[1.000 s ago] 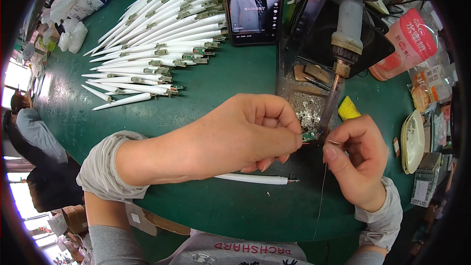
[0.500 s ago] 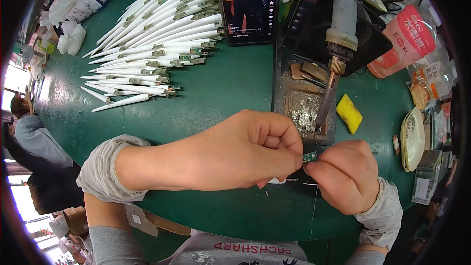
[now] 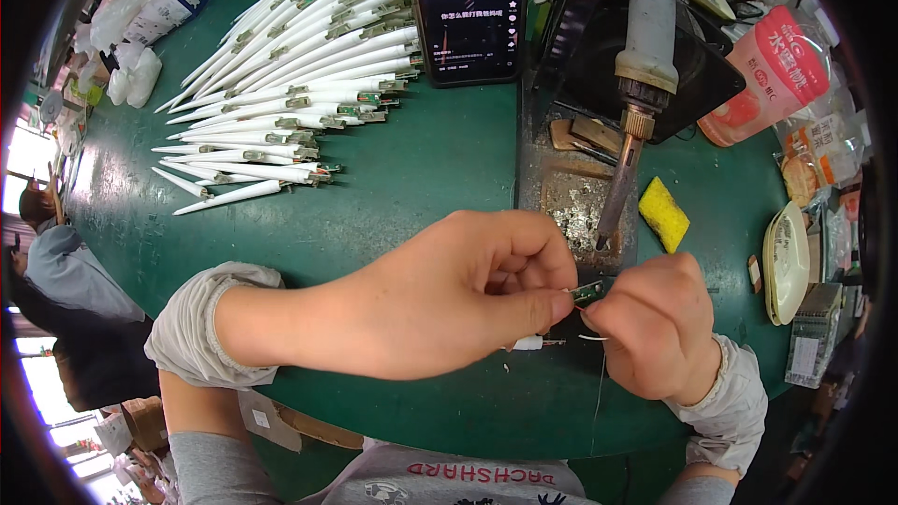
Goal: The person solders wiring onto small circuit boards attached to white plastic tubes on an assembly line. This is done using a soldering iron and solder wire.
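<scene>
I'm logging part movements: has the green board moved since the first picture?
Yes: judged against the iron, the board has moved toward the person, away from the iron's tip.

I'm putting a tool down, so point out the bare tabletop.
Green tabletop is bare between the white tapered sticks, smartphone, metal tray and left hand; also along the near edge, left of the thin wire. Crowded: around the soldering iron and pink package.

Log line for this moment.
left hand: pinching green circuit board | right hand: at board's right end, white wire protruding | soldering iron: tip apart from board
</scene>
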Motion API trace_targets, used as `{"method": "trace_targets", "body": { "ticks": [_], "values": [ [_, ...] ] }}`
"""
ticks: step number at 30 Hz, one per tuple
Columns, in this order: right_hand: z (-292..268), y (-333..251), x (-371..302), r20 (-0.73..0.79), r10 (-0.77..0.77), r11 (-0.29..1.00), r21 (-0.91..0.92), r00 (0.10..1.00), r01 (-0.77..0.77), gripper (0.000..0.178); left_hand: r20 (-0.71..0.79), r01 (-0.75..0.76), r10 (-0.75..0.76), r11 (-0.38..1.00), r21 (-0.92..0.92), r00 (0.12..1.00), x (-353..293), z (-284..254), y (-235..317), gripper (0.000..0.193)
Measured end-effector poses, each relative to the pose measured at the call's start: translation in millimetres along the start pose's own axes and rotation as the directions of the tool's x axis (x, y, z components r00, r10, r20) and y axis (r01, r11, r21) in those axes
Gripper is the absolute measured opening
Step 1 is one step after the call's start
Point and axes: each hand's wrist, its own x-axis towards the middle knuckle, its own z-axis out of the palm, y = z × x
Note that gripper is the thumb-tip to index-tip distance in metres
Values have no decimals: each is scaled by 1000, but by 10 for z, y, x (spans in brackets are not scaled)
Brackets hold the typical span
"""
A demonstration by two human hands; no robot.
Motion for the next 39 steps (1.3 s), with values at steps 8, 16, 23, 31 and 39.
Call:
{"method": "trace_targets", "body": {
  "ticks": [8, 16, 23, 31, 39],
  "values": [
    [-98, -123, 152, 200, 419, 853, 249, 886, -459, 22, -79, 1, 15, 979, 203, 997, -28, 70, -17, 9],
    [-325, -41, 195, 499, 631, 392, 456, 594, -799, 15, -86, -35, 41, 996, 77, 995, 31, -16, -56, 8],
    [-218, -81, 129, 405, 670, 385, 528, 623, -757, 12, -104, -19, 15, 999, -37, 994, 41, -51, 62, 8],
    [-160, -76, 76, 326, 649, 471, 536, 687, -700, 12, -127, -25, 20, 999, -35, 992, 31, -40, 105, 8],
    [-135, -92, 92, 288, 650, 482, 559, 703, -675, 14, -114, -47, 42, 998, -46, 993, -11, -32, 91, 9]
  ]
}}
